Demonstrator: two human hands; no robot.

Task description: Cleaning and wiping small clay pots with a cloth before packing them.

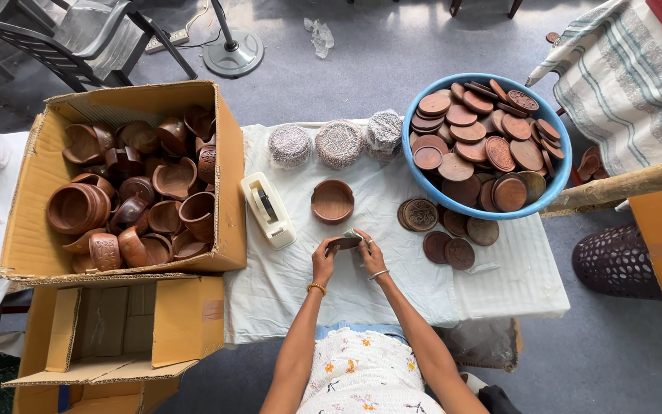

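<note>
A white cloth-covered table [423, 291] is seen from above on a grey floor. Near its front edge, a small dark brown wooden piece [344, 242], partly hidden, is gripped between the left hand [324, 259] and right hand [368, 251], both closed on it. Beyond it lie a round wooden holder [332, 201], a tape dispenser [267, 208] and a blue basin [562, 180] of carved discs.
</note>
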